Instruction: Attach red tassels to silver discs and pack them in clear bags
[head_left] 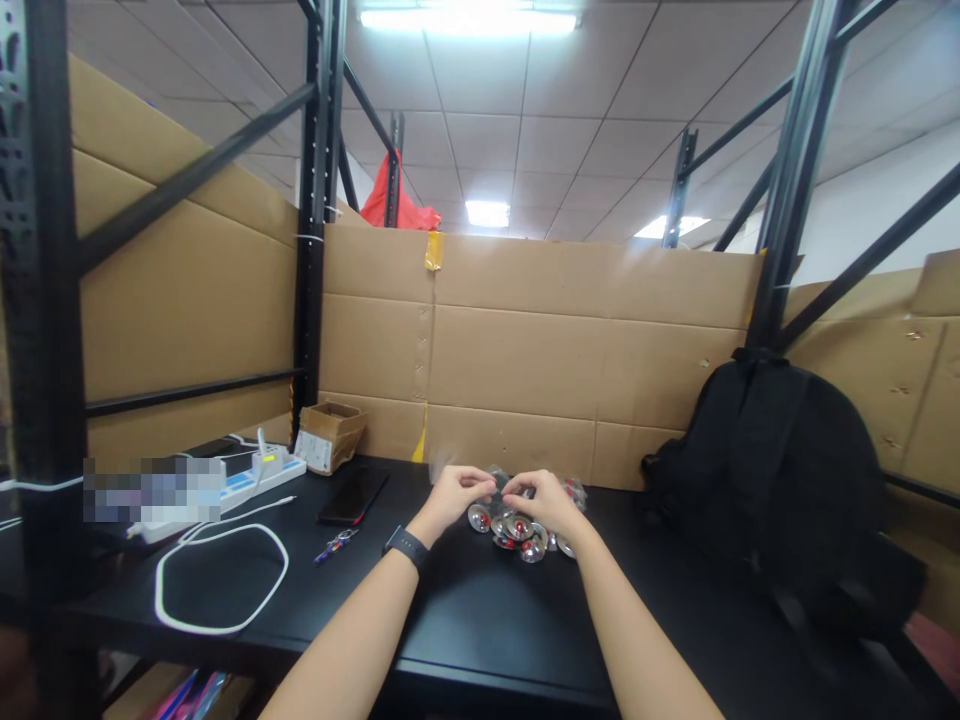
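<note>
My left hand (463, 492), with a dark watch (407, 546) on its wrist, is closed in a pinch above the black table. Facing it, my right hand (541, 499) also pinches, its fingertips close to the left ones. Whatever is between the fingertips is too small and blurred to name. Several shiny round metal pieces with red centres (519, 527) lie in a heap just below and in front of both hands. Clear plastic bags (574, 492) are partly hidden behind the hands.
On the left are a dark phone (354, 495), a keyring (336, 546), a white cable (283, 575), a power strip (262, 482) and a small open cardboard box (330, 437). A black backpack (780, 480) stands at right. Cardboard panels (517, 360) close off the back.
</note>
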